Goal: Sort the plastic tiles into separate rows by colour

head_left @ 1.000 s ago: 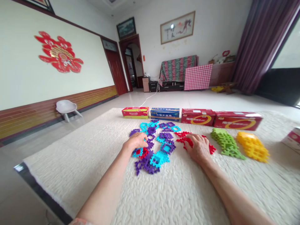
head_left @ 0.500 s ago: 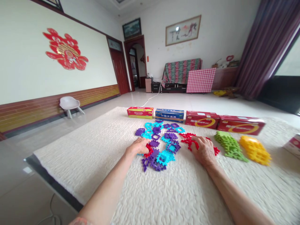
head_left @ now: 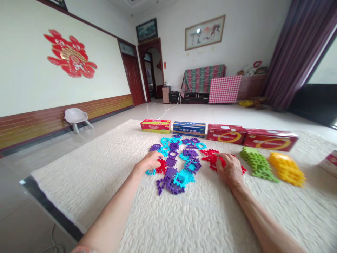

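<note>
A heap of purple and cyan interlocking plastic tiles [head_left: 181, 165] lies on the cream rug [head_left: 184, 218]. My left hand [head_left: 149, 161] rests at the heap's left edge, fingers curled over a red tile [head_left: 161, 166] lying among them. My right hand [head_left: 230, 169] lies palm down on a small pile of red tiles [head_left: 212, 157], fingers bent over them. A green tile pile [head_left: 256, 162] and a yellow tile pile [head_left: 286, 168] sit to the right.
A row of boxes stands along the rug's far edge: a red-yellow box [head_left: 155, 125], a blue box [head_left: 189, 128] and two red boxes [head_left: 250, 137]. Another box [head_left: 329, 160] sits at far right. A white chair [head_left: 75, 116] stands by the left wall.
My left hand has slid off the cyan and purple tiles onto the red tile and closed round it. My right hand has stayed on the red pile. The camera has shifted slightly.
</note>
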{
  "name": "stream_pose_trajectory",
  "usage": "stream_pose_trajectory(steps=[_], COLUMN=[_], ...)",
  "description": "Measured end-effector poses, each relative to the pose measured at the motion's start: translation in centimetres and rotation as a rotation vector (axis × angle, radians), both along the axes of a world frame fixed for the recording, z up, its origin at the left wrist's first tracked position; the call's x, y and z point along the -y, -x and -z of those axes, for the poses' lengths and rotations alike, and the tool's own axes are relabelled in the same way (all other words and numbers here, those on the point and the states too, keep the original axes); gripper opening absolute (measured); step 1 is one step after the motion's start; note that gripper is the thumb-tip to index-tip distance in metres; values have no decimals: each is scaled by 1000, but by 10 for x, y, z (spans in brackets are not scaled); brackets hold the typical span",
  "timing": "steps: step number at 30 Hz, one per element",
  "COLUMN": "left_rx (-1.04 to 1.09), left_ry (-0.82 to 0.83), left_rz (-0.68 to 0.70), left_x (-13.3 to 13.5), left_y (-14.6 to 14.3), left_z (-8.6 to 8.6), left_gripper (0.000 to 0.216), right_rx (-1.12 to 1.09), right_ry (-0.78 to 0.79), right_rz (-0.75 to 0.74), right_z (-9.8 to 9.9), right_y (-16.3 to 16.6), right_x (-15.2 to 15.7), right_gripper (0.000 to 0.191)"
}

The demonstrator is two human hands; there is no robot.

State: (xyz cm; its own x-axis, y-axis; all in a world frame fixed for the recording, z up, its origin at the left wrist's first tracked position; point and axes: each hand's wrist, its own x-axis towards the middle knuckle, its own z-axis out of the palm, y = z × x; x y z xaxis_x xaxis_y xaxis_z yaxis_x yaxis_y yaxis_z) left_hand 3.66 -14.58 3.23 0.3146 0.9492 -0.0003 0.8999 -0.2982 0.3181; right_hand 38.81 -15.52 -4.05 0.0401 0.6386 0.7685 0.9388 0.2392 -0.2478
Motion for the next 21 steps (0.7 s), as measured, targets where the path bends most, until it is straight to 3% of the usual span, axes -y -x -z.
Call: stream_pose_trajectory(steps=[3,7,9,17,21], left_rx=[173,324,359,471,510], left_ry=[31,-175,-219,-26,-16], left_rz=[-17,-142,-133,139,51], left_x=[-7,-22,-29,-46,-56], left_y=[0,-24,-50,-187,-205], left_z=[-11,-18,-15,6,5], left_gripper=[28,27,28,36,52], right_rx=[-31,-121,-196,-328,-306], right_ry=[7,10,-10,-8,-4], right_rz=[-8,-9,-8,-27,-64], right_z=[0,-5,-7,-11,-12], right_y=[-1,-1,-1,-2,0], right_x=[-1,2,3,6,6], right_gripper=[23,23,23,25,24])
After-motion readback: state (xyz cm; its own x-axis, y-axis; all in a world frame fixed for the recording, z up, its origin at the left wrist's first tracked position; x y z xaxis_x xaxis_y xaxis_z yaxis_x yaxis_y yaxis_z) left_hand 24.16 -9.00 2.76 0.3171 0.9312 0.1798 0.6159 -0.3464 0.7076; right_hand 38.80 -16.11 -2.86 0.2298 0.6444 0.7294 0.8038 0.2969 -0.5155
